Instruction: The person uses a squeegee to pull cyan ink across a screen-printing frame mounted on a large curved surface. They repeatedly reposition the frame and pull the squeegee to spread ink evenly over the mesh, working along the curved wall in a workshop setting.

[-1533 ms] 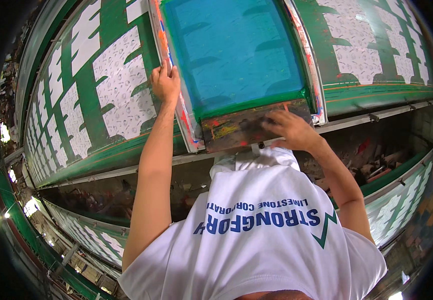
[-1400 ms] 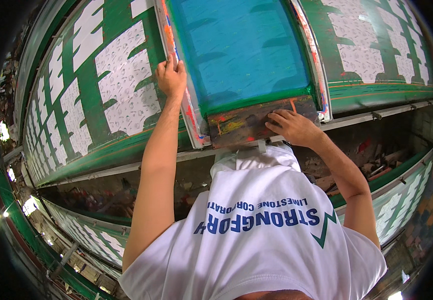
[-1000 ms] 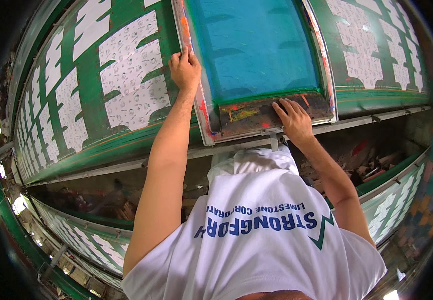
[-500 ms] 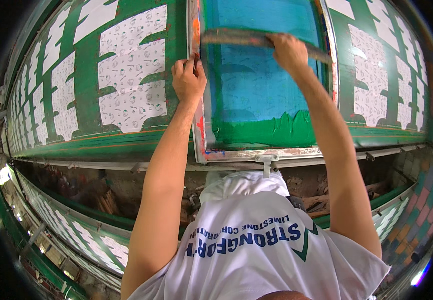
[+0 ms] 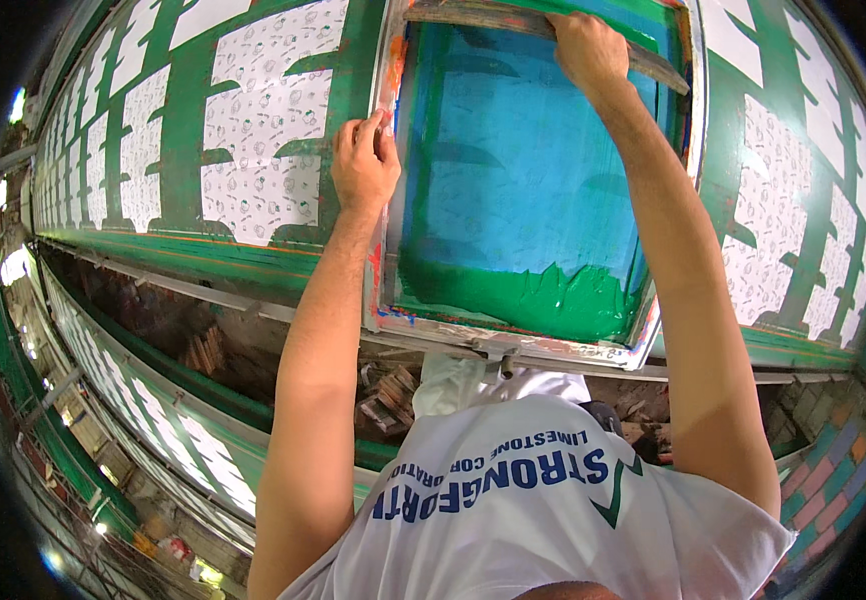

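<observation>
A silk-screen frame (image 5: 639, 349) with blue mesh (image 5: 523, 180) lies on the long green table, a thick band of green ink (image 5: 513, 300) along its near end. My left hand (image 5: 363, 165) has its fingers curled on the frame's left rail. My right hand (image 5: 590, 60) grips a dark, paint-stained squeegee (image 5: 658, 68), which spans the mesh near the far end of the frame.
White pattern-printed cut pieces (image 5: 263, 150) lie in rows on the green table (image 5: 253, 258) to both sides of the frame. A rail (image 5: 233, 298) runs along its near edge above cluttered ground. Another table (image 5: 173, 450) with white pieces shows behind me, low in the view.
My right hand has moved from the frame's near end to its far end with the squeegee, uncovering green ink at the near end. My left hand stays on the left rail.
</observation>
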Demonstrator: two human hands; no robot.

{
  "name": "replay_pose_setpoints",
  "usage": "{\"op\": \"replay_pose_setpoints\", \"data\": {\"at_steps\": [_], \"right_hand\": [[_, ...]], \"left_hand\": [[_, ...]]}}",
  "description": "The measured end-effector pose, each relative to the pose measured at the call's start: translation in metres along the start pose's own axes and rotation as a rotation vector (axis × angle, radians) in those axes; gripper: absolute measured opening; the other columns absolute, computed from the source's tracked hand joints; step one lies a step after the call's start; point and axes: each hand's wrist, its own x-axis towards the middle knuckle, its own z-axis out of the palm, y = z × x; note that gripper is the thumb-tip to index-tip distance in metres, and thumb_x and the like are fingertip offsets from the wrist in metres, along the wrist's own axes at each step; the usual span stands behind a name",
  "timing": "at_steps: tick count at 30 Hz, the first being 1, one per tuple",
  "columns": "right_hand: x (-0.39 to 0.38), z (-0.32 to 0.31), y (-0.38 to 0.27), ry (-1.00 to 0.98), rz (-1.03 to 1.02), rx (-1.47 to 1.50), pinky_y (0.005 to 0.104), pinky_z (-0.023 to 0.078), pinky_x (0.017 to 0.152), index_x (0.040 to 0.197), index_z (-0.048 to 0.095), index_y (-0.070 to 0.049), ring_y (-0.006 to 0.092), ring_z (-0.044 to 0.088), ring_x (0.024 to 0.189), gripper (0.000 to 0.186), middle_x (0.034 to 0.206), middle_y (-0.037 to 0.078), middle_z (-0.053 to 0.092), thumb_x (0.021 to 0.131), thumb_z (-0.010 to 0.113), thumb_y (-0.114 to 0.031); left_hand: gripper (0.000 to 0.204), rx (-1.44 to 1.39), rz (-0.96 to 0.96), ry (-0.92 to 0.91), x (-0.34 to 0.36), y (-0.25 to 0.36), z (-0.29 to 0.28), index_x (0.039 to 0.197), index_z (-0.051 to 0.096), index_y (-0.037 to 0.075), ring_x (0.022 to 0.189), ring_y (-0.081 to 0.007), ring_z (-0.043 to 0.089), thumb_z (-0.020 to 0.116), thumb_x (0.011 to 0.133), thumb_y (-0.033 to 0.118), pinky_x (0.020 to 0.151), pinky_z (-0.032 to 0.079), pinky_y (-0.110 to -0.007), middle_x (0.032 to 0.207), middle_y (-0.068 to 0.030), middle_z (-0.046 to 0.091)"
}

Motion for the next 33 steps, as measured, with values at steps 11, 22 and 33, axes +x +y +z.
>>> {"op": "replay_pose_setpoints", "data": {"at_steps": [11,22,33], "right_hand": [[0.075,-0.024,0.070,-0.049,-0.127,0.078,0.0562,0.059,0.078,0.095,0.079,-0.002,0.0434,0.075,0.089,0.028,0.092,0.026,0.075,0.085,0.072,-0.028],[0.000,-0.025,0.019,-0.288,-0.113,-0.003,0.0530,0.062,0.080,0.107,0.079,-0.015,0.0385,0.077,0.093,0.022,0.100,0.017,0.078,0.091,0.067,-0.023],[-0.292,-0.104,-0.116,-0.290,-0.052,0.071,0.0443,0.062,0.083,0.124,0.074,-0.020,0.0279,0.074,0.104,0.038,0.114,0.009,0.075,0.087,0.072,-0.012]], "left_hand": [[0.031,0.014,-0.035,-0.050,0.002,0.008,-0.005,0.126,0.072,0.010,0.104,-0.0351,0.065,0.071,0.094,0.013,0.089,0.056,-0.047,0.111,-0.0123,0.066],[0.030,-0.013,0.005,-0.009,0.002,0.004,-0.003,0.123,0.073,0.011,0.105,-0.0361,0.064,0.071,0.094,0.015,0.089,0.057,-0.048,0.108,-0.0130,0.064],[0.024,-0.102,-0.016,0.065,-0.003,-0.010,0.010,0.119,0.077,0.013,0.105,-0.0356,0.064,0.066,0.099,0.021,0.087,0.059,-0.048,0.108,-0.0121,0.066]]}}
